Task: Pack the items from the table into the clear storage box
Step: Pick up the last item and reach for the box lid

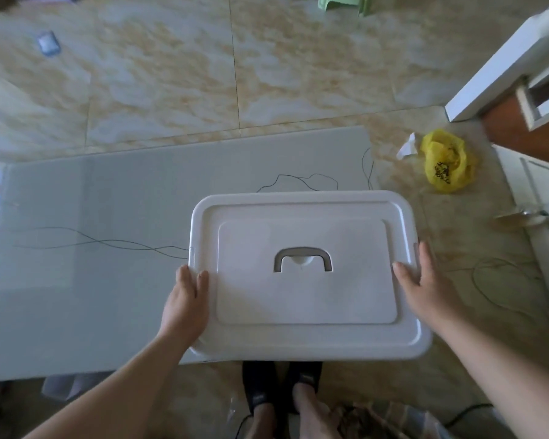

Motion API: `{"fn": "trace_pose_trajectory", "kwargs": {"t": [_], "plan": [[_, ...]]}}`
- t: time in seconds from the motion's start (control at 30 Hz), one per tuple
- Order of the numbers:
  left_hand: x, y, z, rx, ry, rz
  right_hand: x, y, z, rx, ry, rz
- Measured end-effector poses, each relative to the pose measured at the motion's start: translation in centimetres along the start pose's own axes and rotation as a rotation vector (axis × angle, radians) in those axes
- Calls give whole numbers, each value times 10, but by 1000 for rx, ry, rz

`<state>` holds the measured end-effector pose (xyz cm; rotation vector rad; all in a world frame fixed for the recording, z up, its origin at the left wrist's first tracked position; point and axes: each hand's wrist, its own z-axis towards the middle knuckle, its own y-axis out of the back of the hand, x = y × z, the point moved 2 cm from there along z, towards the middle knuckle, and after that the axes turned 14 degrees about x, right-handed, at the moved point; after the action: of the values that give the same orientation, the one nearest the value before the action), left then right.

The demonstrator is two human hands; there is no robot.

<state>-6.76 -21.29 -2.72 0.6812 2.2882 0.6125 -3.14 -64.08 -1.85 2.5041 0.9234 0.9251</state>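
A storage box with a white lid (305, 296) sits at the right end of the pale glass table (92, 280), overhanging its right and near edges. The lid is on, with a grey handle (302, 257) folded flat in its middle. The box walls and contents are hidden under the lid. My left hand (186, 299) grips the lid's left edge, thumb on top. My right hand (425, 280) presses flat against the right edge, fingers spread. A thin dark thread (108, 242) trails loosely across the tabletop.
A yellow plastic bag (446, 163) and crumpled white paper (408, 147) lie on the tiled floor to the right. A white door and cabinet (520, 74) stand at far right. A green stool (346, 3) is at the top. My feet (282, 400) are below the box.
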Motion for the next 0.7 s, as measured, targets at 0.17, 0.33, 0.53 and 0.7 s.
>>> {"fn": "trace_pose_trajectory", "kwargs": {"t": [0.17, 0.33, 0.53, 0.7], "plan": [[-2, 5, 12, -14, -4, -6, 11, -4, 15, -51, 29, 35], [-15, 26, 39, -12, 8, -47, 41, 6, 52, -45, 40, -19], [-30, 56, 86, -36, 2, -52, 94, 21, 97, -30, 92, -74], [-24, 58, 91, -13, 25, -37, 98, 20, 97, -1, 99, -138]]}}
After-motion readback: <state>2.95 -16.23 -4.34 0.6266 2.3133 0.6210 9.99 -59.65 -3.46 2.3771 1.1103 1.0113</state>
